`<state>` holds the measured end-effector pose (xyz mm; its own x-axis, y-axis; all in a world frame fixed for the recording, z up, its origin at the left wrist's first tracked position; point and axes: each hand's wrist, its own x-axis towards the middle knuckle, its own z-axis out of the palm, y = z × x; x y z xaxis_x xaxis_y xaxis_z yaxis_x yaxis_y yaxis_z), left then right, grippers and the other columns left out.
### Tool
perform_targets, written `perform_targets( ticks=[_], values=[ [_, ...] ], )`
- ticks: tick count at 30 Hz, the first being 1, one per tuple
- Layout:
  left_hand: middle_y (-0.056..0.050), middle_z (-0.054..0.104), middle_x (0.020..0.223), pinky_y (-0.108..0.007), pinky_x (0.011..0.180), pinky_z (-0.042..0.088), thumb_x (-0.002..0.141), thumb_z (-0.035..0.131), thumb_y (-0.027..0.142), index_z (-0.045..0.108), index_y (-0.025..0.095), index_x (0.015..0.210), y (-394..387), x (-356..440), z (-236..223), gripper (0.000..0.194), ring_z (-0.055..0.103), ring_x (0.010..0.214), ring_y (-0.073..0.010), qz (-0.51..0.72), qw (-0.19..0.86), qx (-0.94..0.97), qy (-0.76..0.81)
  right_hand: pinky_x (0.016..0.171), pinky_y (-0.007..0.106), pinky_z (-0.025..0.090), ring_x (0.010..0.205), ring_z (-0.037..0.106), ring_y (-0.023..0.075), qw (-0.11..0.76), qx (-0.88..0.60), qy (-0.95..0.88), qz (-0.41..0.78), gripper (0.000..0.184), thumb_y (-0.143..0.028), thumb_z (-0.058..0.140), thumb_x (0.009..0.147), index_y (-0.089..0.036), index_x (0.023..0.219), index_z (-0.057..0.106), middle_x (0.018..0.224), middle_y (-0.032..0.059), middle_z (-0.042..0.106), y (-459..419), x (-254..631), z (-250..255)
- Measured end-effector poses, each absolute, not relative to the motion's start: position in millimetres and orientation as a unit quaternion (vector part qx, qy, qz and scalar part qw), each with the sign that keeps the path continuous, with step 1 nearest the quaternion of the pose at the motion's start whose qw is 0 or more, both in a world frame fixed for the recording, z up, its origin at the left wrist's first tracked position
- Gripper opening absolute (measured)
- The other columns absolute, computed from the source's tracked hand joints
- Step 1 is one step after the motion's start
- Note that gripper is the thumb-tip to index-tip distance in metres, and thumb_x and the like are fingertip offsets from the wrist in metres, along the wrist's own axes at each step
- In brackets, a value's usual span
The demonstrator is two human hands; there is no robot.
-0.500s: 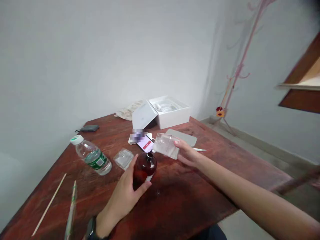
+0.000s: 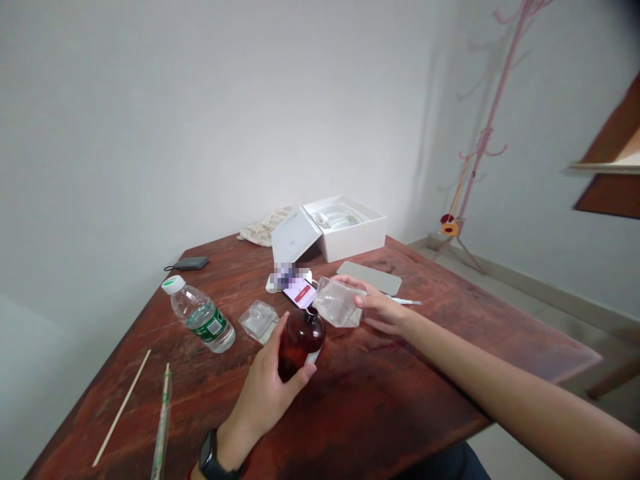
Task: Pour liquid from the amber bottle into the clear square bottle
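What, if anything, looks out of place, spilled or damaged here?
No spill or damage shows around the brown bottle. Mildly odd: the white lid leans on the open box instead of covering it, one bare stick lies loose, apart from the clear wrapper, and a blocky patch hides part of the phone.

Black smartwatch (image 2: pixel 214 456), left wrist.
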<state>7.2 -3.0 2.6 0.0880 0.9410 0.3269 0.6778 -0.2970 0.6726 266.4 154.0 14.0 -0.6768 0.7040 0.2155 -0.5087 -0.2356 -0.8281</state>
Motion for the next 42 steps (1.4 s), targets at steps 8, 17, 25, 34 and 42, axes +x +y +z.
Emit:
perform_targets(
  ticks=[8, 17, 25, 34, 42],
  values=[
    [-0.018, 0.052, 0.166, -0.06, 0.127, 0.039, 0.098, 0.076, 0.063, 0.036, 0.023, 0.17, -3, 7, 1, 0.092, 0.051, 0.151, -0.0409, 0.39, 0.195, 0.704, 0.56, 0.092, 0.031, 0.054, 0.105, 0.073, 0.0211, 0.39, -0.1, -0.485, 0.777, 0.07, -0.036, 0.105, 0.064, -0.022, 0.125, 0.074, 0.122, 0.0057, 0.077, 158, 270, 12],
    [-0.018, 0.052, 0.166, -0.061, 0.127, 0.037, 0.099, 0.074, 0.063, 0.035, 0.023, 0.171, 0, 6, -3, 0.091, 0.048, 0.153, -0.041, 0.381, 0.2, 0.703, 0.567, 0.087, 0.031, 0.056, 0.098, 0.074, 0.0202, 0.381, -0.101, -0.489, 0.778, 0.072, -0.033, 0.104, 0.064, -0.025, 0.128, 0.071, 0.116, 0.0037, 0.078, 158, 271, 11],
    [-0.016, 0.05, 0.167, -0.059, 0.128, 0.038, 0.1, 0.074, 0.061, 0.034, 0.024, 0.171, -2, 6, 4, 0.089, 0.049, 0.154, -0.0403, 0.362, 0.204, 0.716, 0.561, 0.087, 0.029, 0.056, 0.098, 0.075, 0.0185, 0.384, -0.11, -0.506, 0.764, 0.073, -0.031, 0.104, 0.066, -0.026, 0.13, 0.071, 0.117, 0.0031, 0.078, 162, 273, 10],
    [-0.017, 0.047, 0.169, -0.061, 0.129, 0.035, 0.103, 0.071, 0.057, 0.032, 0.023, 0.172, -3, 7, 6, 0.087, 0.045, 0.156, -0.0408, 0.351, 0.2, 0.724, 0.559, 0.091, 0.032, 0.06, 0.108, 0.075, 0.0212, 0.389, -0.092, -0.539, 0.741, 0.074, -0.028, 0.103, 0.067, -0.027, 0.133, 0.07, 0.13, 0.0054, 0.076, 162, 275, 17],
    [-0.018, 0.044, 0.171, -0.062, 0.129, 0.035, 0.103, 0.071, 0.055, 0.029, 0.024, 0.173, -4, 9, 6, 0.087, 0.042, 0.158, -0.0418, 0.351, 0.214, 0.727, 0.55, 0.097, 0.036, 0.059, 0.113, 0.076, 0.0243, 0.405, -0.08, -0.555, 0.723, 0.075, -0.028, 0.104, 0.064, -0.025, 0.128, 0.065, 0.133, 0.0088, 0.076, 162, 277, 22]
  ],
)
